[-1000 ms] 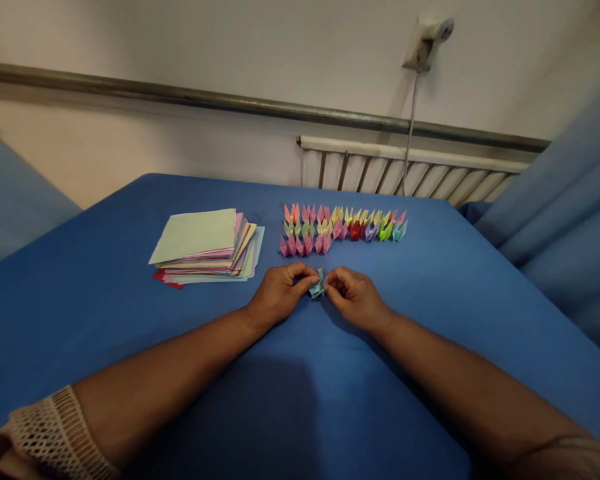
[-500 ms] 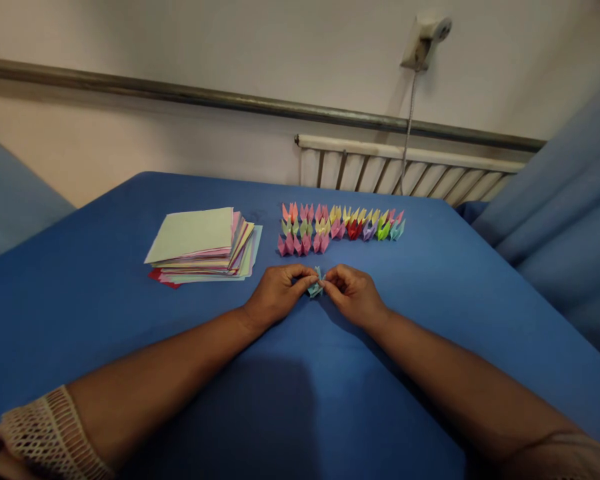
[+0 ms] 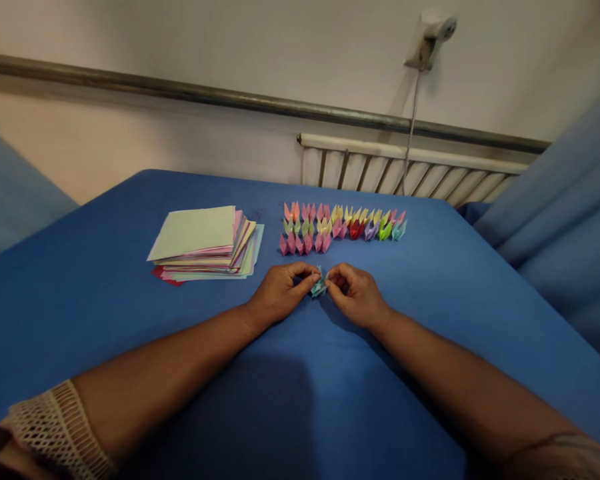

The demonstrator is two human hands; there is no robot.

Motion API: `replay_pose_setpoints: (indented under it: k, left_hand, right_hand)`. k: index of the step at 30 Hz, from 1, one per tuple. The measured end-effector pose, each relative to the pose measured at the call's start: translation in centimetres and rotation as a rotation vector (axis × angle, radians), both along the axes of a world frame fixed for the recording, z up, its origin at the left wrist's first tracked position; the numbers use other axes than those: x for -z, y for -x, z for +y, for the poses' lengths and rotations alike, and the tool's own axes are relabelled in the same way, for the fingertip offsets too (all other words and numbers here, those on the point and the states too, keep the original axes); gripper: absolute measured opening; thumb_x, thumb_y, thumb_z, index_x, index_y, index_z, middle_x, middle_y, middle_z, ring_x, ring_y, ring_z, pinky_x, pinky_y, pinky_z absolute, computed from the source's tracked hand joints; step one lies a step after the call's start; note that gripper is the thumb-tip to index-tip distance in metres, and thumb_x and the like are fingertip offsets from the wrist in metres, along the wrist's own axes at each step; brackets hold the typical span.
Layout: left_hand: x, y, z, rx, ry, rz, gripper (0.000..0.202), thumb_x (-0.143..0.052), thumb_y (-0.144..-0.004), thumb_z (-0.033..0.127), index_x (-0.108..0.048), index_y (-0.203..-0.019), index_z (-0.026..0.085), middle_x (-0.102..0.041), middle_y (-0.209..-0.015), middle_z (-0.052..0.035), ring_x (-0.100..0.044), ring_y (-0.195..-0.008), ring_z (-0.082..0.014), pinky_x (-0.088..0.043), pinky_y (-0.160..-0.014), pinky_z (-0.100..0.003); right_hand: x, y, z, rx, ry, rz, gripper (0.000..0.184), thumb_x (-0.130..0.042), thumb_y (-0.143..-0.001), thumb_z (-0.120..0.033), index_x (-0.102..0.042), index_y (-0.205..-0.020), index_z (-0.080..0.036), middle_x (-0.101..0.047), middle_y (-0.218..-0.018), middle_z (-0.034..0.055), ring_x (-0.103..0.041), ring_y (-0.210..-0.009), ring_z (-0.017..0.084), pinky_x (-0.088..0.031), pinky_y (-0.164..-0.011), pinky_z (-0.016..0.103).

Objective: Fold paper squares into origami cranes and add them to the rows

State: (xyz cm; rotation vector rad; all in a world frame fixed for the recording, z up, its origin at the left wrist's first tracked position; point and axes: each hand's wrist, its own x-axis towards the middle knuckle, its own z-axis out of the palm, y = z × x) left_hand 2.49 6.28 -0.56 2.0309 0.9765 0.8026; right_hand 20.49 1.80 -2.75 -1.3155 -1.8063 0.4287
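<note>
A small light-blue origami crane [image 3: 319, 288] is held between my two hands, just above or on the blue table cover; I cannot tell which. My left hand [image 3: 283, 291] pinches its left side between thumb and forefinger. On the opposite side, the thumb and forefinger of my right hand [image 3: 356, 293] grip its right edge. The fingertips hide part of the folds. Behind it stand rows of finished paper cranes [image 3: 339, 229] in pink, yellow, red, purple, green and light blue.
Left of the cranes lies a thick stack of coloured paper sheets [image 3: 195, 233], a pale one on top. The blue-covered table [image 3: 105, 300] reaches back toward a radiator [image 3: 415, 155] and a metal wall rail [image 3: 230, 99]. Blue curtains [image 3: 570, 220] hang at the right.
My fingertips have drawn slightly apart, and more of the light-blue crane shows between them. The whole view has shifted a little.
</note>
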Motion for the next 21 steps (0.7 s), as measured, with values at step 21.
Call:
replay_pose_setpoints:
  k: [21]
  left_hand:
    - [1.6, 0.1, 1.3, -0.094, 0.135, -0.153, 0.019, -0.057, -0.080, 0.027, -0.064, -0.094, 0.017, -0.069, -0.088, -0.0038, -0.065, -0.083, -0.0172, -0.051, -0.078, -0.032]
  right_hand:
    - [0.6, -2.0, 1.8, 0.067, 0.015, -0.100, 0.005, -0.052, -0.081, -0.018, -0.056, -0.083, -0.019, -0.057, -0.073, 0.0003, -0.053, -0.063, 0.014, -0.042, -0.061, 0.025]
